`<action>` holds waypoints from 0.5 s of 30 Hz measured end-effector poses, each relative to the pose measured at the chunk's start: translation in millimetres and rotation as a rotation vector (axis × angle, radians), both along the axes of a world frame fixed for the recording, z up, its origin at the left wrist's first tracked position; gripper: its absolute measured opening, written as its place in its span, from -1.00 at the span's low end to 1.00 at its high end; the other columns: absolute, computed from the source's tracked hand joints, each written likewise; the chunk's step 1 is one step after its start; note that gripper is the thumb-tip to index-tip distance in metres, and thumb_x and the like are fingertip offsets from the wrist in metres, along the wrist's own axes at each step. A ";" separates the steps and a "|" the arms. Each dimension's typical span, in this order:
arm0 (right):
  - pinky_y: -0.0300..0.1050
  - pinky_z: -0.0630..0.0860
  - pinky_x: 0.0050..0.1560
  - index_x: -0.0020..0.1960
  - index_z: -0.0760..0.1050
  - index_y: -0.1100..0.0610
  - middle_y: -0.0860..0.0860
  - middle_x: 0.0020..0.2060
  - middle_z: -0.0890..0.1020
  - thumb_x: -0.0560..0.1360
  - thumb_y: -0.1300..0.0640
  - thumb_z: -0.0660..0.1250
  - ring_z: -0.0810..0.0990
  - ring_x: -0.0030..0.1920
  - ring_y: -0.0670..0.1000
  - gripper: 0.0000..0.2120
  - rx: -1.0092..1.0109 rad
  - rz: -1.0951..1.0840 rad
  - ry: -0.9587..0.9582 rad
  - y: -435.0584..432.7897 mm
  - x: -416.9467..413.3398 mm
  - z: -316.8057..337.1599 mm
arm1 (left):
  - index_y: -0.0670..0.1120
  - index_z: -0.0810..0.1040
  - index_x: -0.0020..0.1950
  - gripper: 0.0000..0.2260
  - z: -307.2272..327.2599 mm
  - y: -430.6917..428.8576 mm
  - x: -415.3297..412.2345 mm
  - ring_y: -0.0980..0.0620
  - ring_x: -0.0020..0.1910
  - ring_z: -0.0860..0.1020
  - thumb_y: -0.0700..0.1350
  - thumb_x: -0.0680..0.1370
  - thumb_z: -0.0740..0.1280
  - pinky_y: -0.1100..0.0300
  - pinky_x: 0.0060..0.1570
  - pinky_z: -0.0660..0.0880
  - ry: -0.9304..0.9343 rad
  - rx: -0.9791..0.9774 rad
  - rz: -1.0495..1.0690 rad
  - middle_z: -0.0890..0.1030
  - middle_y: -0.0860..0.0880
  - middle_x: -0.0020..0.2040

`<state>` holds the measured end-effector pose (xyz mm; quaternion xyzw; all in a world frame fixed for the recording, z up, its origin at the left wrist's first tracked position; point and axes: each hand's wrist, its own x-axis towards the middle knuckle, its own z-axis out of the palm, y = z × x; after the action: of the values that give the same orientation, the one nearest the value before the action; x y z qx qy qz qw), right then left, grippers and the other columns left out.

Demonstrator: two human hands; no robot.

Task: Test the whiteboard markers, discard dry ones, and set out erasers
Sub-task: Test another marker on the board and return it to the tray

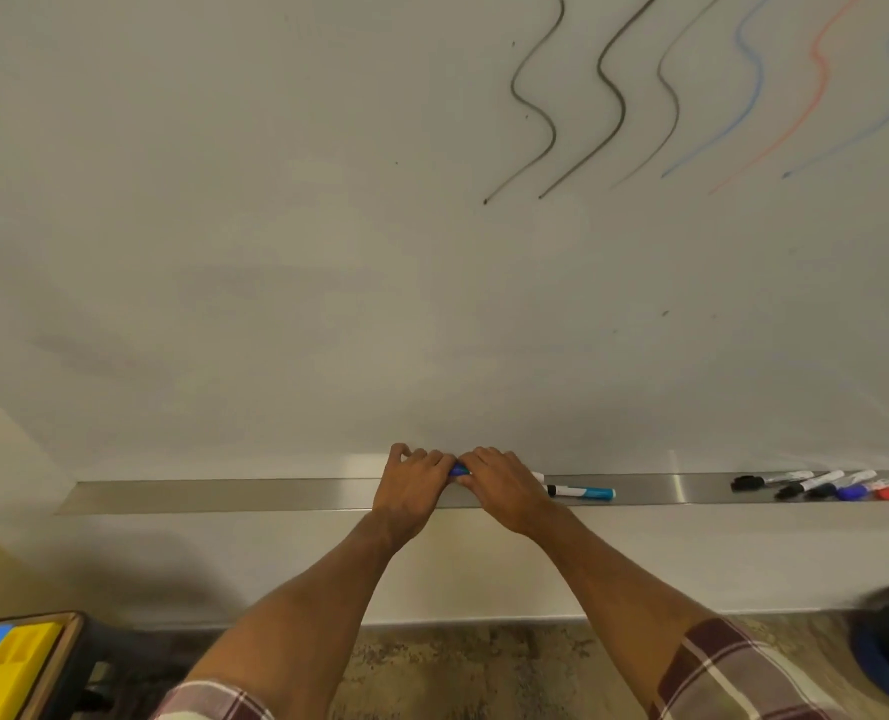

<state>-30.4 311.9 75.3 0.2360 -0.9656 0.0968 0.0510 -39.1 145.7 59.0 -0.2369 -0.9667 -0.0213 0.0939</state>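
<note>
The steel tray [224,496] runs along the whiteboard's [276,252] lower edge. Its left end lies well left of the hands, and a teal marker [582,492] lies just right of them. The blue marker [458,469] sits over the tray's middle, long axis left-right; its tip end is hidden. The left hand [411,485] and right hand [504,491] meet on it, fingers curled, each gripping one end.

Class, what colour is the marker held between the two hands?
The marker is blue; head view.
</note>
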 end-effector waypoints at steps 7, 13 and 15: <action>-0.10 0.46 0.02 0.29 0.42 0.07 0.07 -0.01 0.60 0.63 -0.08 0.02 0.57 -0.07 0.07 -0.63 0.028 -0.029 -0.005 7.9 8.5 29.2 | -0.03 0.49 0.14 -0.90 21.7 2.5 1.9 -0.05 -0.10 0.56 -0.12 0.64 0.23 0.04 0.12 0.27 0.071 -0.011 -0.049 0.65 -0.03 0.00; -0.15 0.45 -0.13 0.37 0.36 -0.11 0.01 -0.04 0.66 0.60 -0.21 -0.03 0.61 -0.12 0.02 -0.57 0.077 -0.039 0.042 23.8 17.3 37.6 | -0.03 0.47 0.14 -0.87 34.3 9.4 14.8 -0.04 -0.04 0.54 -0.09 0.68 0.16 0.07 0.06 0.20 0.111 -0.028 -0.052 0.64 -0.02 0.04; -0.16 0.45 -0.11 0.41 0.31 -0.16 -0.01 0.02 0.65 0.61 -0.20 -0.04 0.60 -0.06 0.01 -0.58 0.073 -0.067 0.050 30.7 22.2 37.5 | -0.04 0.50 0.12 -0.85 37.1 8.4 19.4 -0.06 -0.04 0.55 -0.05 0.67 0.17 0.06 0.06 0.24 0.136 -0.041 -0.060 0.65 -0.04 0.02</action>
<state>-8.2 342.7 112.9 0.2076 -0.9742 0.0539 0.0699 -19.7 154.1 96.1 -0.2687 -0.9508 0.0116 0.1536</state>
